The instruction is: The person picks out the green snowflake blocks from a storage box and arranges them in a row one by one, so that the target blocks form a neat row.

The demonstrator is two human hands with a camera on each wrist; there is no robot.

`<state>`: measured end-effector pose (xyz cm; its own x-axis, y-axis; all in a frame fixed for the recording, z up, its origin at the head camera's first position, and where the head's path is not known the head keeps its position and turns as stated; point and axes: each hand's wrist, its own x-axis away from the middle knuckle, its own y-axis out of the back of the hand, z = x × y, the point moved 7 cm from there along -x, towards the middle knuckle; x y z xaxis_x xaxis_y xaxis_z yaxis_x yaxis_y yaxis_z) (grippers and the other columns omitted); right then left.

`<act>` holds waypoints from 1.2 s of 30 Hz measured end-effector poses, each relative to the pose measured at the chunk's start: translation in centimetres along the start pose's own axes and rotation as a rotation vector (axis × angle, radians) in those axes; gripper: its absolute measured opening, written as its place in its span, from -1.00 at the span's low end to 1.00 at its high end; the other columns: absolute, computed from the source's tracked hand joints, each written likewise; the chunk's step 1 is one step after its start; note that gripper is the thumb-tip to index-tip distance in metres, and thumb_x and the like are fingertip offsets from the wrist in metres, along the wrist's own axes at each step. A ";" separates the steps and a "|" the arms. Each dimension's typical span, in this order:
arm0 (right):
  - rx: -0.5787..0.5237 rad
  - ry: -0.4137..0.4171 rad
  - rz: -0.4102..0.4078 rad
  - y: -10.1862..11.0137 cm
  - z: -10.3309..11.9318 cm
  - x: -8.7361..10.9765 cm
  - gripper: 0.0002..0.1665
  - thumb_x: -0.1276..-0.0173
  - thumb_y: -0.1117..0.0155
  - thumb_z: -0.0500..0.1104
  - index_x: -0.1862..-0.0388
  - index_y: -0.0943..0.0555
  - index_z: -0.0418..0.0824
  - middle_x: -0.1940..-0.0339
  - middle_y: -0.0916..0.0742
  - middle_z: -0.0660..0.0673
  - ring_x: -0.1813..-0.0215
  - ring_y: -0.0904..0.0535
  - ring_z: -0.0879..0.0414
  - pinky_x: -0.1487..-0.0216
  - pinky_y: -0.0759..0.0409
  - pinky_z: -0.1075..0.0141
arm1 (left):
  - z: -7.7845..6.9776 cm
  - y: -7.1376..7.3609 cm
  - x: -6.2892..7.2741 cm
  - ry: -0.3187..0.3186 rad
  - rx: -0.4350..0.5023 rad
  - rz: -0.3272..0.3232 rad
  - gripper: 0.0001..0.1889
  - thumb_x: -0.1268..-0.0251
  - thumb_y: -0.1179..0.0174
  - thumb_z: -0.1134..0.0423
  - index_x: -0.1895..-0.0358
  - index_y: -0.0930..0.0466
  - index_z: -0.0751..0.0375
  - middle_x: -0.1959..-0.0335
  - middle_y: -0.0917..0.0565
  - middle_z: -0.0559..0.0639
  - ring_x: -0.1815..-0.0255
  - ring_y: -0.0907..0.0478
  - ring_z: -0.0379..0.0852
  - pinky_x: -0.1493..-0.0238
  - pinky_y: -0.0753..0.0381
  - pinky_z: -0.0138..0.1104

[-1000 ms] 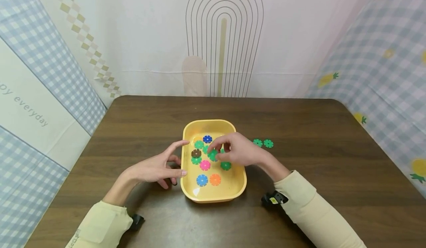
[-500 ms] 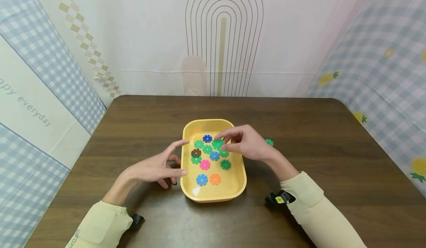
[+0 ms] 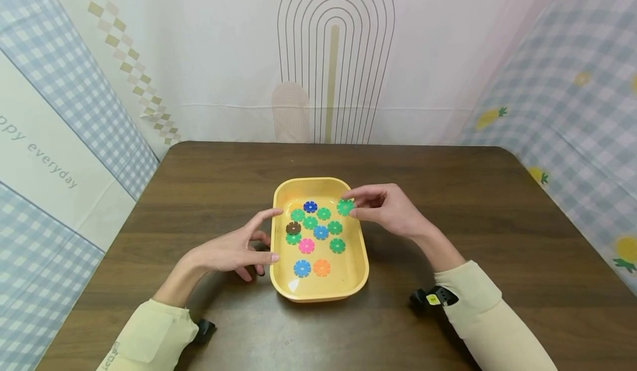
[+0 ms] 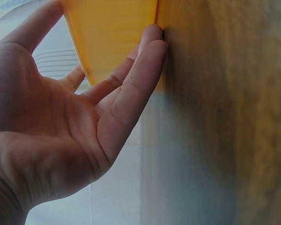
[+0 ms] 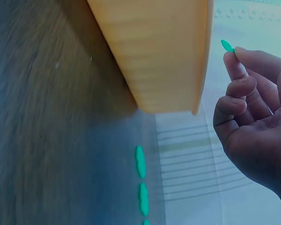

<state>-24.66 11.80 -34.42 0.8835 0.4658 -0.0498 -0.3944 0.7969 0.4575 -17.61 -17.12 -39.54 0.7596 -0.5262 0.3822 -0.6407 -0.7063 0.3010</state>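
Green disc (image 3: 344,207): moved since the earlier frames from over the middle of the tray (image 3: 345,282) to its right edge, carried by the right hand (image 3: 393,209); now held up in the air.
Right-hand grip: thumb and forefinger pinching the green disc; remaining fingers bent inward.
Tray: yellow, round-cornered, flat on the table (image 3: 239,327), long side running away from the person.
Tray contents: six green discs, one partly under a brown disc (image 3: 293,228); also a pink disc (image 3: 307,246), a dark blue disc (image 3: 311,207), two lighter blue discs (image 3: 320,233), and an orange disc (image 3: 322,268) beside one of these at the near end.
Left-hand grip: left hand (image 3: 231,252) with thumb and forefinger spread along the left rim, unmoved.
Table discs: right wrist view shows loose green discs (image 5: 140,161) in a row near the tray, the last cut by the frame.
Wrists: pale sleeves (image 3: 497,327), black device (image 3: 204,332) at each.
Backdrop: white cloth (image 3: 224,56) with arched lines behind the table.
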 end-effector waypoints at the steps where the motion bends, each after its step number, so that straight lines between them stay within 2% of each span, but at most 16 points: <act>1: 0.000 -0.006 -0.008 0.3 -0.3 0.1 -0.63 -0.34 -0.53 -0.24 -0.13 -0.79 -0.17 0.19 -0.78 -0.13 0.21 -0.61 0.02 0.27 -0.59 0.37 | 0.0 0.0 0.0 0.000 -0.002 0.000 0.00 -0.44 -0.39 -0.02 -0.68 0.20 -0.38 -0.27 -0.51 0.30 0.23 -0.71 0.08 0.25 -0.78 -0.06; 10: -0.022 -0.059 -0.059 2.4 -2.3 1.2 -0.57 -0.36 -0.54 -0.23 -0.19 -0.74 -0.20 0.18 -0.79 -0.14 0.21 -0.66 0.08 0.22 -0.67 0.29 | 0.1 0.0 0.0 -0.004 0.003 0.000 0.01 -0.43 -0.39 -0.05 -0.68 0.21 -0.38 -0.25 -0.51 0.29 0.24 -0.70 0.07 0.26 -0.78 -0.06; 16: -0.047 -0.112 -0.101 3.9 -3.4 2.3 -0.55 -0.38 -0.52 -0.21 -0.22 -0.72 -0.24 0.22 -0.79 -0.04 0.25 -0.68 0.04 0.24 -0.70 0.25 | 0.1 0.0 0.0 -0.001 0.004 0.002 0.02 -0.42 -0.40 -0.05 -0.68 0.21 -0.38 -0.25 -0.51 0.29 0.23 -0.70 0.07 0.25 -0.78 -0.06; 23: -0.077 -0.140 -0.160 5.8 -4.7 3.2 -0.53 -0.42 -0.49 -0.23 -0.27 -0.67 -0.29 0.27 -0.76 0.06 0.41 -0.55 0.15 0.31 -0.64 0.26 | 0.0 0.0 0.0 -0.003 0.001 0.003 0.01 -0.44 -0.39 -0.03 -0.68 0.21 -0.37 -0.25 -0.52 0.29 0.23 -0.70 0.07 0.25 -0.78 -0.06; 28: -0.076 -0.174 -0.209 7.3 -6.0 3.8 -0.50 -0.45 -0.47 -0.17 -0.31 -0.65 -0.28 0.27 -0.75 0.11 0.41 -0.57 0.17 0.32 -0.65 0.27 | 0.0 0.0 0.0 -0.008 0.002 0.004 0.01 -0.44 -0.39 -0.03 -0.68 0.21 -0.37 -0.24 -0.52 0.29 0.24 -0.70 0.07 0.26 -0.77 -0.06; 36: -0.065 -0.177 -0.252 9.3 -7.6 4.4 -0.48 -0.45 -0.48 -0.18 -0.32 -0.63 -0.33 0.29 -0.76 0.17 0.44 -0.57 0.20 0.35 -0.62 0.28 | -0.1 0.0 0.0 -0.008 -0.002 0.001 0.00 -0.46 -0.37 0.00 -0.68 0.21 -0.38 -0.22 -0.54 0.28 0.24 -0.70 0.08 0.26 -0.77 -0.05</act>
<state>-26.35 24.15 -37.17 0.9836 0.1806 0.0037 -0.1675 0.9044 0.3924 -17.57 -17.08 -39.50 0.7596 -0.5311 0.3755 -0.6420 -0.7046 0.3023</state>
